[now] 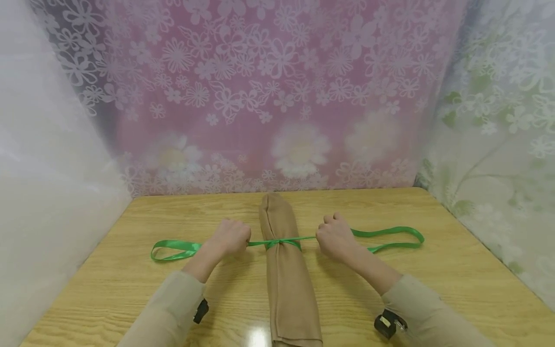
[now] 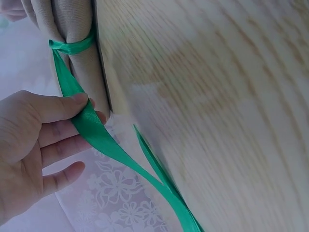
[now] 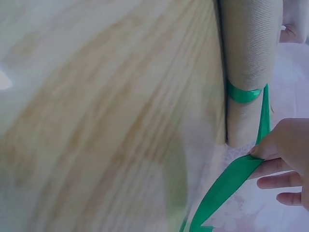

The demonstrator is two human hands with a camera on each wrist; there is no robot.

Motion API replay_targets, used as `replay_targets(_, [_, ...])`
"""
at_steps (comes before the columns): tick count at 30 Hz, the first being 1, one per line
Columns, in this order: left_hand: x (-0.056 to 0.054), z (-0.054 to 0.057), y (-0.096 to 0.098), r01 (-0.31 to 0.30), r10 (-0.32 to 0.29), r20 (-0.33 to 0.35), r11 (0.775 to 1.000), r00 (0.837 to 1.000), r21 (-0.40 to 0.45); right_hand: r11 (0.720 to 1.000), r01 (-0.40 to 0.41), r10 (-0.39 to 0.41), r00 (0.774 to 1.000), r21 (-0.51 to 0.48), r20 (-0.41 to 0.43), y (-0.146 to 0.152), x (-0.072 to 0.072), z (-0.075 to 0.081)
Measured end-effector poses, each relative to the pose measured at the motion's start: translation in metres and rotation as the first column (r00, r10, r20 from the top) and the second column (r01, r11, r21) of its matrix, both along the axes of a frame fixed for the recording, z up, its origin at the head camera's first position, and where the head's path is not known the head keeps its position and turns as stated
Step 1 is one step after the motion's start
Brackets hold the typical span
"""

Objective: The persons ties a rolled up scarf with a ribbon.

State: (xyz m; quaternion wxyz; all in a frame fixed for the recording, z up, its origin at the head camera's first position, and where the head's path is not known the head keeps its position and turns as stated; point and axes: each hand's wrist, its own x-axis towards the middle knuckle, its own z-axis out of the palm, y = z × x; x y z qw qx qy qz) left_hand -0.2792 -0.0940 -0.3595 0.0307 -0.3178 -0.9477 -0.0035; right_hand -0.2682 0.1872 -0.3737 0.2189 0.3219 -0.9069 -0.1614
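A brown cloth roll (image 1: 286,284) lies lengthwise on the table, with a green ribbon (image 1: 284,240) wound round it and crossed or knotted on top. To the left of the roll, my left hand (image 1: 230,237) pinches one ribbon end between thumb and fingers; the left wrist view shows the thumb on the green band (image 2: 94,126). On the other side, my right hand (image 1: 336,237) pinches the opposite end, seen also in the right wrist view (image 3: 285,154). Both stretches between hands and roll look taut. Loose ribbon tails loop outward beyond each hand.
The wooden table (image 1: 173,212) carries the roll and both ribbon tails. Behind it hangs a pink flowered curtain (image 1: 269,96). Pale sheeting (image 1: 56,144) stands at the left and a flowered sheet (image 1: 498,144) at the right. Small black devices sit on both wrists.
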Motion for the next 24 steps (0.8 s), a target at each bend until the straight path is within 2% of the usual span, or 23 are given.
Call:
replay_targets(4, [0.0009, 0.0011, -0.0025, 0.001, -0.001, 0.009, 1.0, 1.0, 0.019, 1.0, -0.002, 0.002, 1.0, 0.0, 0.012, -0.0016, 0.0001, 0.0019])
replay_targets(9, [0.0, -0.0012, -0.0055, 0.001, -0.003, 0.035, 0.999, 0.999, 0.049, 1.0, 0.003, -0.003, 0.997, 0.008, 0.071, -0.0035, 0.0001, 0.0009])
replay_targets(19, [-0.0044, -0.0037, -0.0069, -0.029, 0.029, 0.011, 1.0, 1.0, -0.001, 0.999, 0.039, -0.038, 0.986, -0.005, 0.161, -0.0082, -0.0016, -0.0039])
replay_targets(24, [-0.0038, -0.0056, -0.0057, -0.06, 0.06, 0.007, 0.998, 0.998, -0.02, 0.994, 0.085, -0.066, 0.967, -0.067, 0.247, -0.0068, 0.0011, -0.0008])
